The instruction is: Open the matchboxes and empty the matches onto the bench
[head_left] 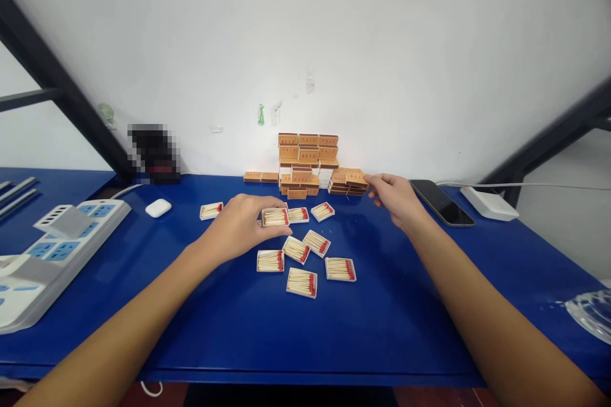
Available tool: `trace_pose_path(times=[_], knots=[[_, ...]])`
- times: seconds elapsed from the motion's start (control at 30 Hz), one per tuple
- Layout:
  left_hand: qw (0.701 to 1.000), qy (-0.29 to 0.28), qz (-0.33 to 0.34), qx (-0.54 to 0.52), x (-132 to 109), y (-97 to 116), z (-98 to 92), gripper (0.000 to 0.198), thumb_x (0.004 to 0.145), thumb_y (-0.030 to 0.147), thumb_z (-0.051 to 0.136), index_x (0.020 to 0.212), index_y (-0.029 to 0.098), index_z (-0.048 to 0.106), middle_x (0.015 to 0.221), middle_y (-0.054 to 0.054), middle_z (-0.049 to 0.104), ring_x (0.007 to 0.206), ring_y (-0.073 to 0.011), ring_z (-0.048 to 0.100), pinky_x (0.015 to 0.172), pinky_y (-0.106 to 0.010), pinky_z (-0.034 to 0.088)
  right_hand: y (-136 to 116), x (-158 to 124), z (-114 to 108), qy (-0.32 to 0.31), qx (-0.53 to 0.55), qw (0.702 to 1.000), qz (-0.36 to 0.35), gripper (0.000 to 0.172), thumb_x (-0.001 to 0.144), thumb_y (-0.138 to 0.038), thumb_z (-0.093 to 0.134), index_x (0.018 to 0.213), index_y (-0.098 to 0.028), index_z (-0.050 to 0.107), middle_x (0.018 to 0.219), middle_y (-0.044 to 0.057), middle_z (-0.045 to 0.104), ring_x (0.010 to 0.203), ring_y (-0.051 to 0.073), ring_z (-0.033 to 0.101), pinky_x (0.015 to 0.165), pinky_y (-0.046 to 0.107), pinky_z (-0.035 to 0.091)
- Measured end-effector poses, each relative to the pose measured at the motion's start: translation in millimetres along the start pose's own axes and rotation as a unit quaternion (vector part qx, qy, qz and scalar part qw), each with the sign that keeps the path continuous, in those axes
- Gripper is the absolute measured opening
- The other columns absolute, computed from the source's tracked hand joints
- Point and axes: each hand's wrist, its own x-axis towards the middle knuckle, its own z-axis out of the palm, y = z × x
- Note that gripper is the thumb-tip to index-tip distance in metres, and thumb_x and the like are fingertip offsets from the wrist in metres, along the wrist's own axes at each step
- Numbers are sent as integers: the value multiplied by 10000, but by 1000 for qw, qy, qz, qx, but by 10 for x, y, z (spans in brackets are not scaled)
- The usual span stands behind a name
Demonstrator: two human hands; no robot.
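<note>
Several open match trays, white with red-tipped matches, lie on the blue table (382, 305). My left hand (241, 226) grips one match tray (275, 217) between thumb and fingers. Others lie close by, such as a tray (301, 282) nearest me. At the back stands a pile of orange matchboxes (308, 162) against the wall. My right hand (396, 198) reaches to a low stack of orange matchbox sleeves (351, 181), its fingertips pinching the top one at its right end.
A white power strip (57, 248) lies at the left, with a white earbud case (158, 207) beside it. A black phone (442, 202) and a white adapter (487, 203) lie at the right. A glass dish (592, 313) sits at the right edge.
</note>
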Motion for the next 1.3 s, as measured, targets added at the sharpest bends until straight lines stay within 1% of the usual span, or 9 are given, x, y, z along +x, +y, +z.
trace_pose_path(times=[0.17, 0.3, 0.43, 0.53, 0.63, 0.83, 1.03, 1.17, 1.3], knots=[[999, -5, -46, 24, -368, -109, -284, 445, 833, 606, 813, 1161, 305, 808, 1059, -53, 786, 832, -241, 707, 701, -336, 549, -82, 467, 122, 31, -97, 994, -28, 184, 864, -326, 658, 747, -184, 673, 774, 85, 720, 631, 167, 580, 569, 295, 443], [993, -50, -111, -1, -859, -208, -458, 412, 852, 614, 790, 1169, 351, 796, 1144, -28, 770, 967, -263, 717, 791, -344, 578, -118, 692, 293, 8, -158, 987, -35, 165, 808, -316, 732, 716, -189, 680, 768, 98, 731, 715, 214, 634, 694, 340, 479], [983, -101, -151, -37, -1236, -256, -441, 336, 842, 570, 815, 1094, 348, 809, 1162, -15, 757, 1027, -262, 719, 881, -354, 595, -75, 682, 375, 44, -233, 969, -76, 195, 822, -375, 748, 854, -188, 703, 873, 111, 763, 810, 245, 675, 760, 351, 487], [981, -103, -155, -50, -1315, -278, -368, 371, 848, 571, 809, 1146, 351, 800, 1200, -22, 743, 1052, -261, 718, 895, -355, 599, -47, 593, 358, 38, -238, 964, -109, 196, 880, -363, 680, 944, -179, 705, 849, 93, 775, 790, 230, 689, 742, 335, 485], [983, -105, -138, -59, -1221, -297, -351, 409, 829, 584, 826, 1158, 343, 796, 1210, -30, 740, 1083, -264, 710, 933, -364, 589, -62, 470, 282, 33, -232, 964, -129, 173, 902, -347, 652, 947, -188, 703, 834, 79, 780, 779, 221, 687, 728, 330, 473], [994, -50, -97, -13, -738, -436, -486, 408, 835, 616, 793, 1051, 270, 782, 1016, -49, 747, 931, -245, 694, 790, -338, 555, -127, 91, 134, 39, -227, 958, -168, 243, 899, -435, 662, 851, -201, 707, 771, 71, 744, 692, 211, 631, 680, 338, 445], [984, -157, -68, 41, -395, -639, -471, 367, 758, 533, 823, 1000, 258, 796, 989, -61, 744, 888, -252, 701, 734, -324, 536, -137, -232, 63, 24, -174, 963, -202, 377, 913, -562, 615, 804, -208, 680, 713, 65, 725, 649, 208, 633, 649, 336, 454], [994, -99, -38, 26, -230, -571, -458, 269, 783, 439, 781, 962, 239, 789, 939, -54, 773, 758, -212, 688, 658, -308, 527, -172, -329, 45, 30, -101, 976, -191, 456, 889, -656, 646, 790, -212, 672, 689, 63, 694, 627, 203, 607, 628, 338, 463], [1000, -23, 5, -7, 50, -321, -367, 236, 814, 346, 760, 1013, 221, 777, 972, -44, 789, 773, -190, 691, 714, -318, 549, -240, -486, 238, 22, 72, 987, -144, 555, 900, -761, 584, 894, -216, 683, 816, 68, 699, 706, 195, 608, 588, 307, 468]])
